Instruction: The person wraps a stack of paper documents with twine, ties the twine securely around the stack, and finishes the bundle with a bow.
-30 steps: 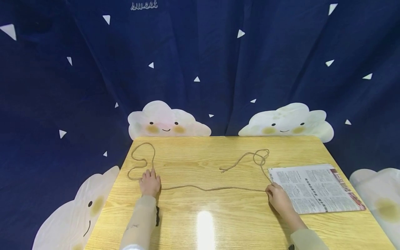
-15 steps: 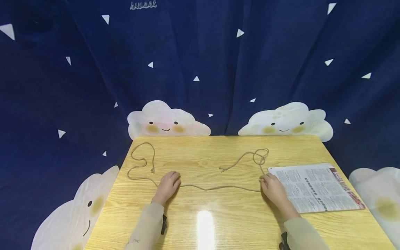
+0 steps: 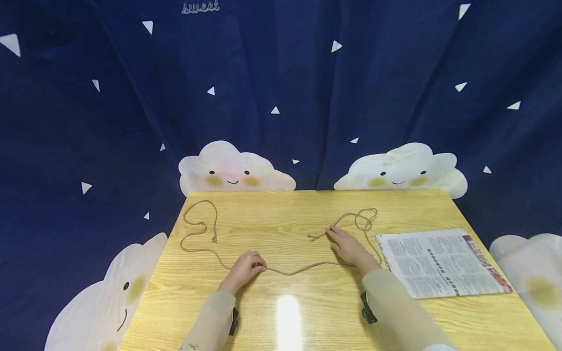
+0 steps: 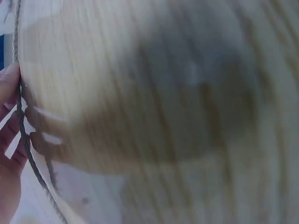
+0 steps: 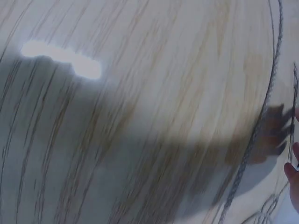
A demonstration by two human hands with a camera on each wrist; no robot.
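Note:
A thin brown braided cord (image 3: 294, 274) runs in a long wavy line across the wooden table (image 3: 272, 214). Its left part bends into an S-curve with a knotted end; its right part makes a small loop (image 3: 364, 222) and ends in another knotted tip. My left hand (image 3: 243, 270) pinches the cord left of the middle; in the left wrist view the cord (image 4: 25, 144) passes along the fingertips. My right hand (image 3: 349, 247) stretches its fingers to the cord's right end section, fingertips right at it. In the right wrist view its fingers (image 5: 292, 172) show only at the edge.
A folded newspaper (image 3: 439, 265) lies on the right side of the table, close beside the right forearm. Behind the table hangs a dark blue curtain (image 3: 272, 63) with white triangles and smiling clouds. Light glares off the tabletop near the front.
My left hand has slid right along the cord, leaving the left end lying bare. My right hand has let go of the right bend and moved left and away to the end section.

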